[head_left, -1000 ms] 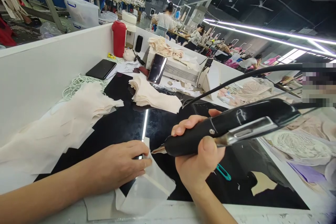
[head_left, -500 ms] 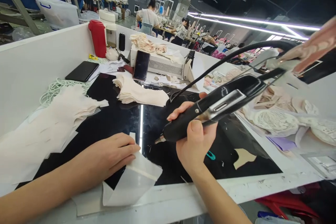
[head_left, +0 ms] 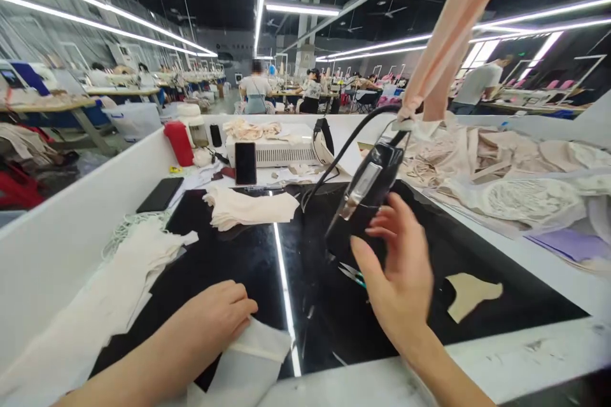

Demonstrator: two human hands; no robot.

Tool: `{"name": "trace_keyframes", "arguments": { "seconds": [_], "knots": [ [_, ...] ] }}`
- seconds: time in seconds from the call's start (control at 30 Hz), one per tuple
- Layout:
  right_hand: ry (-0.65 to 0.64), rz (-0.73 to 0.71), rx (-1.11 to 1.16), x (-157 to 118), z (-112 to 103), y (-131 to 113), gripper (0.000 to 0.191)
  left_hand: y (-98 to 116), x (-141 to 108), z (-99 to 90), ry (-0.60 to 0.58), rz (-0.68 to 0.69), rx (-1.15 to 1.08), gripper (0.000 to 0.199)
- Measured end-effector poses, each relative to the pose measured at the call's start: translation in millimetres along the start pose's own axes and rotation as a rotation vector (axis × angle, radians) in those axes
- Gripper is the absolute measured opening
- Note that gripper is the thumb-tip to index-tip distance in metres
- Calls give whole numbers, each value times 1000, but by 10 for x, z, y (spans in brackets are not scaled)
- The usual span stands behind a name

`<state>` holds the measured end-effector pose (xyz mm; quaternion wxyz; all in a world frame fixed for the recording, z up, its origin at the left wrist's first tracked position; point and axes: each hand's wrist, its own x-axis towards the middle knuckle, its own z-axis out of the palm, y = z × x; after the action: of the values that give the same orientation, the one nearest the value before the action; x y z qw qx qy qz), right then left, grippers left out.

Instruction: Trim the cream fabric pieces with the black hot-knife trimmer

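Observation:
My left hand [head_left: 217, 315] rests on the black work surface [head_left: 248, 273], its fingers closed over the top edge of a white fabric piece [head_left: 261, 342]. Beside the black corded hand tool [head_left: 360, 206], my right hand [head_left: 403, 267] is open, thumb and fingers apart. The tool hangs tip down from a pink fabric strap [head_left: 449, 44]. Under it lie small thread snips [head_left: 352, 273] with teal handles, partly hidden behind my right hand. A beige cut piece [head_left: 470, 292] lies to the right.
Fabric stacks lie at the left [head_left: 119, 286] and back [head_left: 252, 206]. Behind stand a phone [head_left: 245, 163], a white vented box [head_left: 281, 151] and a red container [head_left: 179, 143]. Lace garments [head_left: 515, 200] cover the right side. A white wall [head_left: 76, 222] borders the left. People sit further off.
My right hand has let go of the hand tool, which now hangs more upright. My left hand stays on the fabric piece. The view has levelled and tilted up.

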<state>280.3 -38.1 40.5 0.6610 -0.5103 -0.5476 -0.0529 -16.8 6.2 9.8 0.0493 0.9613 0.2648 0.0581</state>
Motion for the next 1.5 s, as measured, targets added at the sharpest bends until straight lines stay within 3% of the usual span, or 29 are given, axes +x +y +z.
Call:
{"name": "trace_keyframes", "arguments": {
  "seconds": [0.07, 0.1, 0.17, 0.27, 0.33, 0.47, 0.53, 0.63, 0.73, 0.83, 0.93, 0.97, 1.03, 1.1, 1.2, 1.33, 1.5],
  "knots": [
    [171, -78, 93, -138, -51, 32, 45, 23, 22, -82, -80, -45, -66, 24],
    [111, -111, 130, -209, -58, 29, 30, 35, 33, -125, -122, -61, -93, 24],
    [-91, -127, 199, -340, -17, -3, 18, 59, 56, -202, -196, -62, -106, 22],
    [-415, 50, 290, -482, 187, -42, 13, 106, 92, -280, -223, 0, -54, 21],
    [-558, 280, 401, -536, 375, -37, 18, 154, 119, -319, -164, 77, -8, 24],
    [-778, 670, 729, -590, 689, -49, 43, 298, 174, -493, 113, 265, 88, 28],
    [-925, 795, 870, -627, 793, -105, 50, 370, 183, -663, 232, 344, 107, 29],
    [-1101, 938, 1079, -701, 924, -210, 71, 402, 150, -924, 237, 402, 42, 34],
    [-1228, 965, 1075, -720, 1020, -280, 89, 275, 81, -1007, 323, 367, -97, 31],
    [-1200, 968, 941, -616, 1053, -307, 83, 7, 32, -842, 482, 127, -329, 22],
    [-1059, 954, 846, -425, 1055, -303, 71, -274, 20, -515, 512, -325, -685, 19],
    [-1029, 924, 812, -359, 1062, -293, 69, -342, 17, -393, 481, -470, -822, 32],
    [-989, 844, 741, -245, 1096, -264, 66, -410, 7, -172, 365, -621, -1124, 58],
    [-980, 764, 672, -166, 1155, -229, 63, -391, 0, -22, 221, -601, -1357, 73],
    [-1001, 661, 600, -108, 1265, -184, 58, -283, 37, 16, 138, -480, -1498, 82],
    [-1022, 595, 558, -74, 1387, -139, 50, -233, 193, -115, 239, -608, -1549, 69],
    [-1028, 569, 509, 11, 1474, -44, 45, -401, 435, -202, 406, -761, -1444, 70]
  ]
}}
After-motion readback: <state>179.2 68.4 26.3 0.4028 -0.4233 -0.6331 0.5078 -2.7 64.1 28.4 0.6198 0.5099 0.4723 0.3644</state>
